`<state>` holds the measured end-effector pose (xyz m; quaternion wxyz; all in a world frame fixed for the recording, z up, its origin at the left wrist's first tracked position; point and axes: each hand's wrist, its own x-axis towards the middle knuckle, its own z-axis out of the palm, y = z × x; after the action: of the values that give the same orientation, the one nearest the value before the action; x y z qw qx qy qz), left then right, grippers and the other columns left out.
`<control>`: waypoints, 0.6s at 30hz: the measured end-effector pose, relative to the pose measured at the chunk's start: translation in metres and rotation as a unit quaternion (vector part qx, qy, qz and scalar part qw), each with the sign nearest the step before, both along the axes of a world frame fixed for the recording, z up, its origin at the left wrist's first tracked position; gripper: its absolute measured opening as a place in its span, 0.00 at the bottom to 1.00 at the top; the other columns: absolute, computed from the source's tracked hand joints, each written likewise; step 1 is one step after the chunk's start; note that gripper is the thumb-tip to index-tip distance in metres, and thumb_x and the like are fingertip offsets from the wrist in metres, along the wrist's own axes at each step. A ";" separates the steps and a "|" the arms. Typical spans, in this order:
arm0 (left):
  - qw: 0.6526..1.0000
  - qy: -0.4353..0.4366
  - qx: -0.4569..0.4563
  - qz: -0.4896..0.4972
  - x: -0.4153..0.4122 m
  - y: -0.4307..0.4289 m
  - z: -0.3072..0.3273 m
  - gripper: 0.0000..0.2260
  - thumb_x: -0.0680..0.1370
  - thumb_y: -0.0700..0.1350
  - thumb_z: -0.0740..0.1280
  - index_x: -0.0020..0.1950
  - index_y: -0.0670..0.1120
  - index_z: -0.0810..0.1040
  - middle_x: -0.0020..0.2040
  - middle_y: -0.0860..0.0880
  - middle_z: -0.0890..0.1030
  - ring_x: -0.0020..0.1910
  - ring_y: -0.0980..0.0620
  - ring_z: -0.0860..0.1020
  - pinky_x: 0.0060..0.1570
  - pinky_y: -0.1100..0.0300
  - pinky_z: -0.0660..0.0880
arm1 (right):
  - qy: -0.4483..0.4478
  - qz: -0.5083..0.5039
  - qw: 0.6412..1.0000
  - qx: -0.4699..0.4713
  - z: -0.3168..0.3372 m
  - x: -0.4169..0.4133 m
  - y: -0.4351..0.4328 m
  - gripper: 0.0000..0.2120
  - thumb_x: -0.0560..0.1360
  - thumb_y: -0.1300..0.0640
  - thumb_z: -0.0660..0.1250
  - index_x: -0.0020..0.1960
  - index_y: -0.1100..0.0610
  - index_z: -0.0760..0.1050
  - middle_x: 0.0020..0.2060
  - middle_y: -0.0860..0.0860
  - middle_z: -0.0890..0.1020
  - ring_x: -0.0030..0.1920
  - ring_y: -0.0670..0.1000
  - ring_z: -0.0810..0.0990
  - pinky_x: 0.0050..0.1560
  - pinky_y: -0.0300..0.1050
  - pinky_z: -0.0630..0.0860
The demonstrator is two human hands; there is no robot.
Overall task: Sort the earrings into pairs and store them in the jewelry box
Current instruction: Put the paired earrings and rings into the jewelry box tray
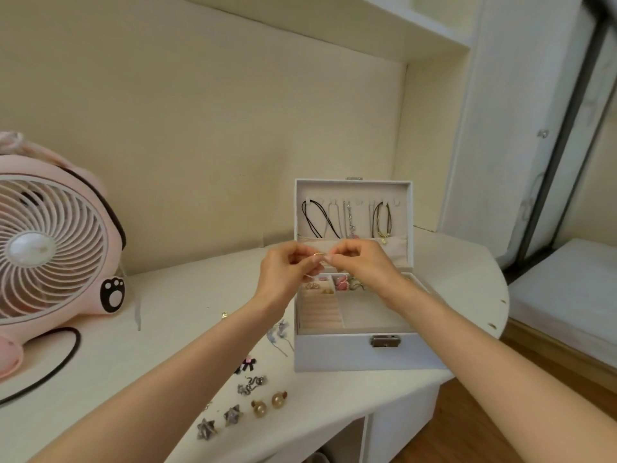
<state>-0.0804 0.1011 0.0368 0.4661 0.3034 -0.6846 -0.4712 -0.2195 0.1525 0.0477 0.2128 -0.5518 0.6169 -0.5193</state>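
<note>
white jewelry box [357, 350] stood open on desk, lid upright. small gold earring [319, 254] held above it; paired earrings [248, 407] laid out front-left.

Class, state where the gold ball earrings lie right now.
In the head view, the gold ball earrings lie on the desk near its front edge, just right of the grey star earrings, front-left of the jewelry box.

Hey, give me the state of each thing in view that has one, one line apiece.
jewelry box: open.
left hand: pinches the gold earring.
right hand: pinches the same earring.
necklaces: hanging inside the raised lid.
star earrings: side by side on the table, outside the box.
pearl earrings: side by side on the table.
fan: cannot tell if running.
</note>
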 end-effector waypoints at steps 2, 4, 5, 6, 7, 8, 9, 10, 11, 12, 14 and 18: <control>0.998 -0.039 -0.038 0.034 -0.001 -0.007 -0.002 0.04 0.73 0.38 0.70 0.40 0.44 0.77 0.35 0.45 0.81 0.32 0.54 0.78 0.31 0.69 0.74 | 0.017 -0.012 1.000 0.020 -0.004 -0.002 -0.001 0.02 0.71 0.61 0.71 0.42 0.59 0.79 0.33 0.50 0.78 0.34 0.45 0.76 0.32 0.34 0.73; 0.974 -0.164 -0.143 0.063 0.000 -0.018 -0.004 0.02 0.73 0.39 0.71 0.41 0.44 0.79 0.37 0.46 0.82 0.35 0.54 0.79 0.37 0.65 0.76 | 0.075 -0.034 0.996 0.036 -0.009 -0.005 -0.002 0.03 0.71 0.60 0.71 0.40 0.57 0.79 0.32 0.49 0.79 0.33 0.46 0.77 0.32 0.30 0.73; 0.951 -0.232 -0.195 0.067 0.001 -0.023 -0.006 0.01 0.73 0.40 0.70 0.41 0.44 0.80 0.38 0.47 0.83 0.38 0.52 0.80 0.41 0.61 0.76 | 0.099 -0.042 0.993 0.039 -0.011 -0.008 -0.002 0.03 0.71 0.59 0.71 0.39 0.56 0.79 0.32 0.50 0.80 0.34 0.46 0.78 0.36 0.31 0.75; 0.926 -0.287 -0.236 0.067 0.001 -0.025 -0.008 0.01 0.73 0.40 0.70 0.42 0.44 0.81 0.40 0.47 0.83 0.41 0.51 0.80 0.44 0.58 0.76 | 0.118 -0.045 0.991 0.043 -0.014 -0.010 -0.002 0.03 0.71 0.59 0.71 0.39 0.55 0.79 0.33 0.50 0.81 0.36 0.47 0.79 0.41 0.34 0.77; 0.906 -0.325 -0.263 0.064 0.000 -0.027 -0.011 0.02 0.73 0.40 0.69 0.43 0.45 0.81 0.42 0.48 0.83 0.43 0.50 0.79 0.46 0.56 0.75 | 0.139 -0.047 0.988 0.051 -0.017 -0.012 -0.001 0.03 0.71 0.58 0.71 0.39 0.55 0.80 0.33 0.49 0.81 0.37 0.46 0.79 0.44 0.38 0.76; 0.894 -0.347 -0.276 0.060 -0.001 -0.027 -0.013 0.02 0.73 0.40 0.68 0.44 0.45 0.81 0.43 0.48 0.83 0.45 0.49 0.79 0.47 0.56 0.75 | 0.163 -0.048 0.984 0.061 -0.020 -0.013 -0.001 0.03 0.71 0.58 0.70 0.39 0.54 0.80 0.33 0.47 0.80 0.36 0.44 0.77 0.43 0.39 0.75; 0.887 -0.357 -0.285 0.060 -0.002 -0.027 -0.014 0.03 0.73 0.40 0.68 0.44 0.45 0.81 0.44 0.48 0.82 0.46 0.48 0.79 0.47 0.56 0.74 | 0.181 -0.048 0.980 0.067 -0.023 -0.014 0.000 0.03 0.71 0.57 0.70 0.39 0.54 0.80 0.33 0.46 0.79 0.35 0.42 0.75 0.41 0.39 0.73; 0.882 -0.363 -0.295 0.062 -0.003 -0.026 -0.015 0.03 0.73 0.41 0.68 0.45 0.45 0.80 0.45 0.48 0.82 0.47 0.48 0.79 0.46 0.57 0.74 | 0.186 -0.045 0.979 0.067 -0.025 -0.014 0.000 0.03 0.71 0.58 0.70 0.39 0.54 0.81 0.33 0.45 0.79 0.35 0.41 0.73 0.40 0.39 0.71; 0.875 -0.368 -0.306 0.067 -0.005 -0.026 -0.016 0.04 0.73 0.41 0.68 0.47 0.46 0.80 0.46 0.48 0.82 0.48 0.48 0.78 0.44 0.58 0.73 | 0.183 -0.039 0.980 0.063 -0.027 -0.014 0.000 0.03 0.71 0.59 0.70 0.39 0.54 0.81 0.33 0.45 0.79 0.35 0.40 0.73 0.40 0.38 0.70; 0.867 -0.375 -0.321 0.074 -0.007 -0.026 -0.016 0.04 0.73 0.42 0.68 0.47 0.46 0.80 0.46 0.49 0.82 0.49 0.48 0.77 0.43 0.59 0.70 | 0.180 -0.036 0.981 0.060 -0.028 -0.015 0.001 0.03 0.71 0.59 0.69 0.40 0.55 0.81 0.34 0.46 0.79 0.35 0.40 0.73 0.39 0.36 0.70; 0.845 -0.386 -0.358 0.093 -0.010 -0.025 -0.016 0.05 0.73 0.43 0.67 0.48 0.48 0.80 0.47 0.50 0.82 0.51 0.48 0.75 0.41 0.59 0.66 | 0.182 -0.034 0.981 0.058 -0.029 -0.016 0.002 0.02 0.71 0.60 0.69 0.41 0.56 0.82 0.36 0.47 0.81 0.37 0.40 0.73 0.40 0.35 0.70; 0.808 -0.406 -0.413 0.110 -0.012 -0.027 -0.018 0.05 0.74 0.44 0.66 0.47 0.48 0.81 0.47 0.50 0.81 0.52 0.47 0.73 0.43 0.59 0.61 | 0.181 -0.034 0.981 0.056 -0.031 -0.019 0.003 0.02 0.71 0.59 0.70 0.40 0.55 0.81 0.37 0.46 0.81 0.38 0.41 0.75 0.43 0.38 0.71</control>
<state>-0.0923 0.0745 0.0185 0.2757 0.3192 -0.9034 0.0768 -0.2383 0.1554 0.0172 0.1102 -0.6029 0.6915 -0.3824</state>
